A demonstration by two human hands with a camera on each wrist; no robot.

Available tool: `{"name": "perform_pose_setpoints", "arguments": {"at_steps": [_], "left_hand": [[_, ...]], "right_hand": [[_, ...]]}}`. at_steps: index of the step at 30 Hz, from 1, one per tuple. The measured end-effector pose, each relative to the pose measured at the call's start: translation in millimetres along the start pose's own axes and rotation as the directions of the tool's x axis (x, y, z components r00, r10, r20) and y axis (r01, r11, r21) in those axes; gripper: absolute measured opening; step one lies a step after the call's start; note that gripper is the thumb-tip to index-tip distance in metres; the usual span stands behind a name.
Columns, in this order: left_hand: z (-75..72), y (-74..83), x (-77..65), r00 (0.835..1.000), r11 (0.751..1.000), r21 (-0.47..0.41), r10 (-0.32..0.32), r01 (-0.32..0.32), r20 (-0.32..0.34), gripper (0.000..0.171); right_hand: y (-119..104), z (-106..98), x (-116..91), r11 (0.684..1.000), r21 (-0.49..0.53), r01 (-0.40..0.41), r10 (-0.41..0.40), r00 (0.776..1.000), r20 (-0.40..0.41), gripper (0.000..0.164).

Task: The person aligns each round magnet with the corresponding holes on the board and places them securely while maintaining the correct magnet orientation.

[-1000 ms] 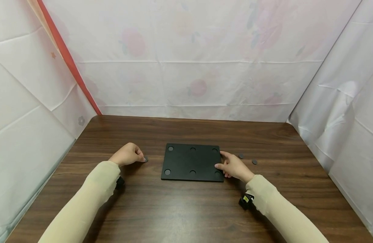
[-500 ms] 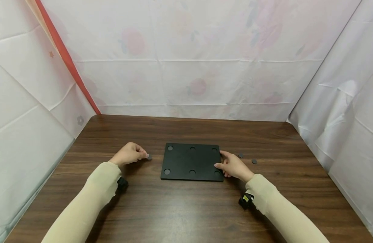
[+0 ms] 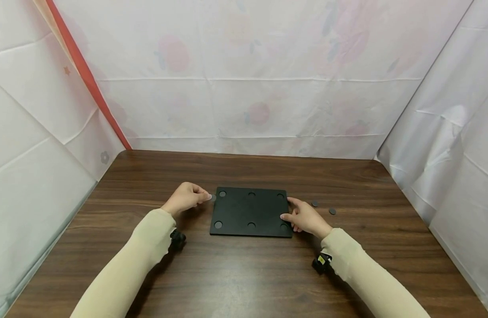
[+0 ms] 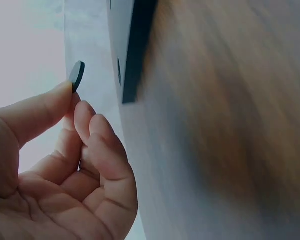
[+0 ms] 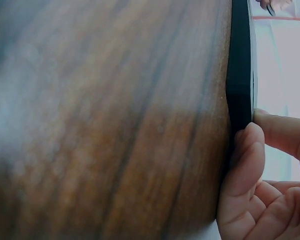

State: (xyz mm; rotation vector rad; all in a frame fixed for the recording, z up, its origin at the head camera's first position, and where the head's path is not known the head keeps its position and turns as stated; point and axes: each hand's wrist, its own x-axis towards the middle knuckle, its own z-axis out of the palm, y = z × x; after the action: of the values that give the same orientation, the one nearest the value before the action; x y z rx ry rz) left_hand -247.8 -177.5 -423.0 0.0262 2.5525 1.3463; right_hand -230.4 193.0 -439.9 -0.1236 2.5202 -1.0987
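Observation:
Between thumb and fingertip, my left hand (image 3: 187, 197) pinches a thin dark disc (image 4: 78, 76). In the head view the disc is at the far left corner of a flat black board (image 3: 249, 212). Round recesses line the board's near and far edges. The two at its left end show as full grey circles, with what look like discs set in them; the others show as dark crescents. My right hand (image 3: 306, 218) grips the board's right edge, thumb on the top face and fingers along the side. In the right wrist view the fingers (image 5: 247, 165) lie against that side.
Two loose dark discs, a farther disc (image 3: 315, 203) and a nearer disc (image 3: 332, 211), lie on the brown wooden table (image 3: 236, 274) right of the board. White cloth (image 3: 244, 88) with faint fruit prints hangs behind the table, and plain white cloth stands at both sides.
My left hand has lifted the disc off the table left of the board and carried it right to the board's far left corner. The right hand and board stay put.

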Motion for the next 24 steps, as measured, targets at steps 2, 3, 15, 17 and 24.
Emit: {"name": "perform_pose_setpoints", "arguments": {"at_steps": [2, 3, 15, 17, 24], "left_hand": [[5.9, 7.0, 2.4, 1.000, 1.000, -0.019, 0.006, -0.006, -0.005, 0.022], [8.6, 10.5, 3.7, 1.000, 1.000, -0.022, 0.014, -0.014, -0.004, 0.021], [37.4, 44.9, 24.0, 0.998, 0.997, 0.014, 0.069, -0.069, 0.003, 0.023], [40.3, 49.8, 27.8, 0.997, 0.997, 0.027, 0.075, -0.075, 0.003, 0.024], [48.0, 61.8, 37.2, 0.999, 0.999, 0.040, 0.033, -0.034, 0.031, 0.022]], "right_hand": [[-0.2, -0.2, -0.2, 1.000, 0.000, -0.001, 0.001, 1.000, -0.003, 0.074], [-0.4, -0.3, -0.3, 1.000, 0.000, -0.001, 0.001, 1.000, -0.004, 0.074], [-1.1, -0.5, -0.9, 1.000, 0.003, -0.009, 0.009, 1.000, -0.005, 0.073], [-1.0, -0.1, -1.0, 1.000, 0.003, -0.008, 0.008, 1.000, -0.006, 0.073], [-0.5, -0.4, -0.2, 1.000, -0.006, -0.007, 0.007, 1.000, -0.004, 0.073]]}}
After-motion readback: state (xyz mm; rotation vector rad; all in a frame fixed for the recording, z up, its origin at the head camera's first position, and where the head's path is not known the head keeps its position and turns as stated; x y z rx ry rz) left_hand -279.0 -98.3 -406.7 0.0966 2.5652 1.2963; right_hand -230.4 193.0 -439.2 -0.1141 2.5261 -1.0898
